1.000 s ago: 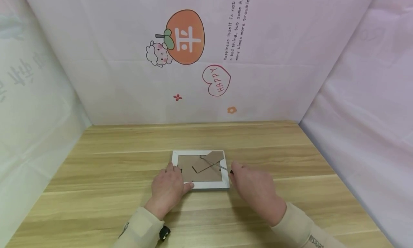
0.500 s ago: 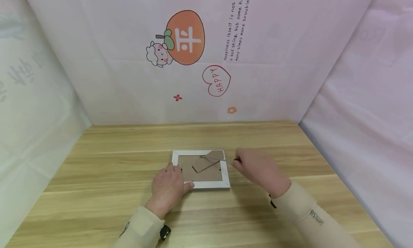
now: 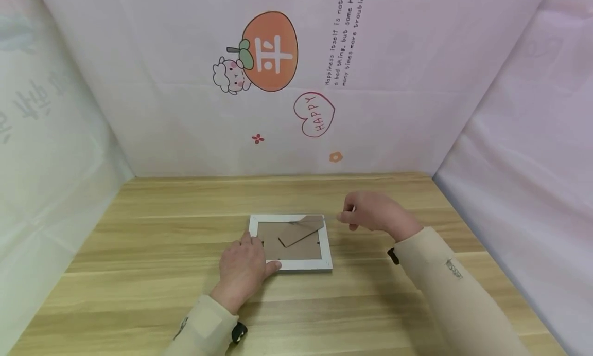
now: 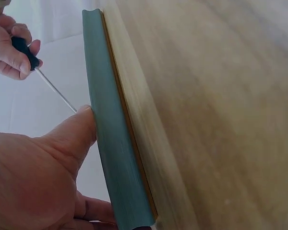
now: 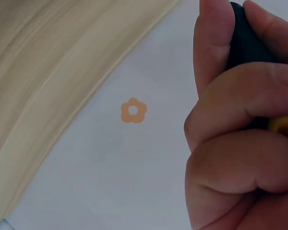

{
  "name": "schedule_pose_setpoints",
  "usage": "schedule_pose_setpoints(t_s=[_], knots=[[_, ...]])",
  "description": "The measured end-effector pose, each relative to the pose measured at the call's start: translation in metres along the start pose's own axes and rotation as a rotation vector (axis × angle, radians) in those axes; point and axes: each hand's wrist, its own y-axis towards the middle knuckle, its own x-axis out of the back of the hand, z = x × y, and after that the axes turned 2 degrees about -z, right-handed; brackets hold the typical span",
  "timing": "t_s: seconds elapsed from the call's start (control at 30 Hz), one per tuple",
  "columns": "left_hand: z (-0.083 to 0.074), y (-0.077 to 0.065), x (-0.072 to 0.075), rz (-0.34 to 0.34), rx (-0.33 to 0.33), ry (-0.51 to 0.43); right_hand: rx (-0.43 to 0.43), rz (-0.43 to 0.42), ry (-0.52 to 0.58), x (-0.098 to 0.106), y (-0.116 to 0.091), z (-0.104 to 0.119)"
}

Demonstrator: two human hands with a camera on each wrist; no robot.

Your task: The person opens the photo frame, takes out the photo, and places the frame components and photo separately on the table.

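Note:
A picture frame (image 3: 327,250) lies back side up on the wooden table, with a brown backing board (image 3: 298,250) inside its white border. Over its left side and near corner rests my left hand (image 3: 243,266), which holds it. In the left wrist view the thumb presses the blue-green outer edge (image 4: 108,115). My right hand (image 3: 372,212), raised off the frame's far right corner, grips a screwdriver (image 4: 24,50) by its dark handle. The thin shaft slants toward the frame; its tip is hidden behind the thumb or frame in the left wrist view. A yellow patch shows between the right fingers.
Wood-grain table top (image 3: 185,212) surrounds the frame. A white printed cloth (image 3: 185,129) stands along the back edge, and pale cloth walls (image 3: 523,155) rise on both sides.
My right hand has moved up and away from the frame's right side, with the screwdriver now lying flatter toward the far edge. The left hand and the frame stay in place.

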Motion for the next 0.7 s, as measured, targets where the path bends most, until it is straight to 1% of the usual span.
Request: schedule_pose_setpoints(t_s=[0.07, 0.13, 0.33, 0.43, 0.5, 0.6, 0.7], knots=[[0.0, 0.0, 0.0, 0.002, 0.002, -0.007, 0.021, -0.041, -0.033, -0.007, -0.006, 0.001], [-0.001, 0.0, 0.001, 0.006, 0.005, -0.013, 0.044, -0.102, -0.081, -0.017, -0.014, 0.003], [0.001, 0.0, 0.002, 0.018, 0.017, -0.049, 0.126, -0.35, -0.227, -0.046, -0.033, 0.009], [0.003, 0.0, 0.003, 0.032, 0.021, -0.086, 0.167, -0.46, -0.275, -0.054, -0.038, 0.012], [0.004, 0.0, 0.004, 0.046, 0.022, -0.111, 0.183, -0.514, -0.303, -0.056, -0.041, 0.014], [0.005, 0.0, 0.005, 0.066, 0.022, -0.143, 0.194, -0.541, -0.311, -0.056, -0.045, 0.017], [0.006, 0.002, 0.004, 0.076, 0.022, -0.151, 0.186, -0.528, -0.29, -0.056, -0.048, 0.018]])
